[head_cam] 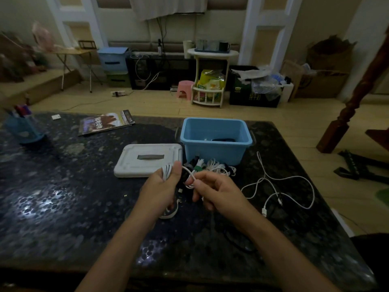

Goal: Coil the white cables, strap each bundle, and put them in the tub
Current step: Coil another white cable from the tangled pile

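White cable coil [167,171] sits bunched up under the left thumb, its loops sticking out above the fingers [164,186], with one strand looping over to the right fingertips [194,183]. More coiled bundles [210,166] lie just beyond the fingertips, against the open blue tub [216,148]. A loose uncoiled cable [280,186] sprawls right of the right fingers.

The tabletop [63,186] is dark, near black, speckled all over with pale pebble-like spots. The tub [214,144] is light blue; its lid [147,161] is white with a grey handle strip. The cables [280,186] are white, one bundle [197,167] bound by a green strap. A translucent blue cup [23,129] stands far left. The magazine [106,123] cover is purple and brown. The stool [185,89] on the floor is pink.
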Available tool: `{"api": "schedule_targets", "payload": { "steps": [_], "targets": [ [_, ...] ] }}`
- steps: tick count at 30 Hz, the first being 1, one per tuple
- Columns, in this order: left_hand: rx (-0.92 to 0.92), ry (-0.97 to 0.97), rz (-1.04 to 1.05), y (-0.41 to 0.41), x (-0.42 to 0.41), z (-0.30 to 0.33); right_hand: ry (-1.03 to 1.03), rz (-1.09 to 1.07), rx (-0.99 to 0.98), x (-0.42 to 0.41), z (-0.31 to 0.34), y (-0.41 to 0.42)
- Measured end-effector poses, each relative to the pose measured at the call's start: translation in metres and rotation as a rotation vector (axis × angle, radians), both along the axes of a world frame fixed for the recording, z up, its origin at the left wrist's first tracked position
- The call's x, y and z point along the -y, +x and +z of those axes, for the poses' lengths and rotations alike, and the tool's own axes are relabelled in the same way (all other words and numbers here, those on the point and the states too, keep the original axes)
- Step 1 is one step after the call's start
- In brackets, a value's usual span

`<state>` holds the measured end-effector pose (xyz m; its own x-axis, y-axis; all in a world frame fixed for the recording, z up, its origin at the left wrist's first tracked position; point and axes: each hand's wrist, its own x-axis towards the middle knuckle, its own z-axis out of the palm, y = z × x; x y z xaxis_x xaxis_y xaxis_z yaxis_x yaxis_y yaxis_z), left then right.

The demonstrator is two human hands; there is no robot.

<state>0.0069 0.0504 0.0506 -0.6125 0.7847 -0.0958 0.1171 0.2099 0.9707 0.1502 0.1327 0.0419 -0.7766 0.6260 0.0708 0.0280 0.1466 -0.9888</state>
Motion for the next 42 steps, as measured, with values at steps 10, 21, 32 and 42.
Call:
{"api": "schedule_targets", "payload": {
  "steps": [10,21,32,42],
  "targets": [
    [-0.021,-0.017,0.000,0.021,-0.003,0.005,0.226,0.001,0.120,0.015,-0.006,-0.008],
    [0.115,0.258,0.140,0.008,-0.007,-0.002,0.397,0.192,0.430,0.028,-0.030,-0.015],
    [0.436,0.202,-0.272,0.013,0.006,0.013,0.443,-0.023,0.520,0.001,-0.041,-0.014],
    [0.112,-0.055,-0.310,0.008,0.004,0.008,0.452,-0.308,0.499,-0.028,-0.023,0.003]
  ]
}}
